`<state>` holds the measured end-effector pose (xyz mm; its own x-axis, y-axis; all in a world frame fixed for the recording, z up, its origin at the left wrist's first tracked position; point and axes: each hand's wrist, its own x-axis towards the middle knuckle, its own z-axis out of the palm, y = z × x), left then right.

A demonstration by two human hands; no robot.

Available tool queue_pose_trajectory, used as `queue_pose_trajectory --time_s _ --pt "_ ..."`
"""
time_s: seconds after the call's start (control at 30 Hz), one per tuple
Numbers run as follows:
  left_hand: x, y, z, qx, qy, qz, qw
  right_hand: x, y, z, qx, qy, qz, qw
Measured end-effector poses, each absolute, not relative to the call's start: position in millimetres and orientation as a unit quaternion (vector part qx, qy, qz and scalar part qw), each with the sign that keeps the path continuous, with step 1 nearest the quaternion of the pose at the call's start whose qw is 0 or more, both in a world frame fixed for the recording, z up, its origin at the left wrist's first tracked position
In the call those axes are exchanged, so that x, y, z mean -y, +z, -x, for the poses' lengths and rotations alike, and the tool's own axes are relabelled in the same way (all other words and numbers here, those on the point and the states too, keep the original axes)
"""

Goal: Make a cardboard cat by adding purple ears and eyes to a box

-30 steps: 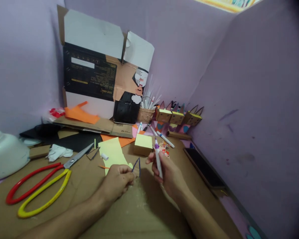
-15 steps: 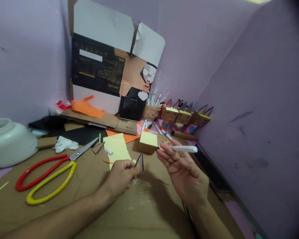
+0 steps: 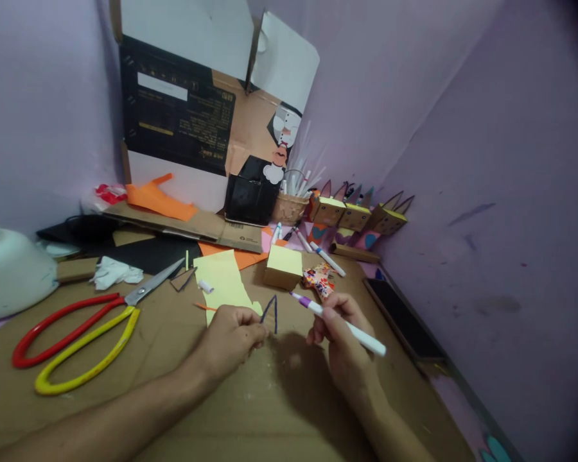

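Between thumb and fingers, my left hand (image 3: 236,333) pinches a small cardboard triangle (image 3: 270,314) with dark blue-purple edges, its point upward. My right hand (image 3: 347,340) grips a white marker (image 3: 361,337) with a purple collar, uncapped, the tip aimed left toward the triangle but apart from it. Just behind the hands sits a small cardboard box (image 3: 283,277) with a pale yellow top. A flower-patterned piece (image 3: 319,280) lies to its right. Behind my left hand rests a torn yellow paper sheet (image 3: 226,279) with a small white marker cap (image 3: 205,286) on it.
Large scissors (image 3: 125,308) with red and yellow handles lie open at left, near a white pot (image 3: 14,273). Another cardboard triangle (image 3: 183,279) lies by the blades. An unfolded box (image 3: 178,115) leans on the wall. A phone (image 3: 404,317) lies at right; eared box figures (image 3: 356,218) stand behind.
My right hand has turned over and lowered, swinging the marker so its purple tip points left toward the triangle. My left hand keeps its pinch. The view has shifted slightly.
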<state>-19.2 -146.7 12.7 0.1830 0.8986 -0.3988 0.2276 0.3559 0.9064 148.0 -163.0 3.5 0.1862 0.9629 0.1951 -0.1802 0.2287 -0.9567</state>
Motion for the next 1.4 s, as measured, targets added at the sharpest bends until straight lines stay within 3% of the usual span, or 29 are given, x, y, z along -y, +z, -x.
queue_pose_trajectory --time_s 0.27,0.6,1.23,1.4 --pt "148 13 19 -0.569 0.294 -0.491 0.591 173 10 -146 0.531 0.306 0.559 0.559" --pt "148 11 18 -0.565 0.297 -0.501 0.584 173 0 -149 0.617 0.195 0.546 0.532" --pt "148 9 18 -0.563 0.296 -0.516 0.573 175 7 -149 0.675 0.207 0.533 0.467" --pt "148 8 18 -0.559 0.289 -0.530 0.569 173 5 -150 0.668 0.191 0.533 0.483"
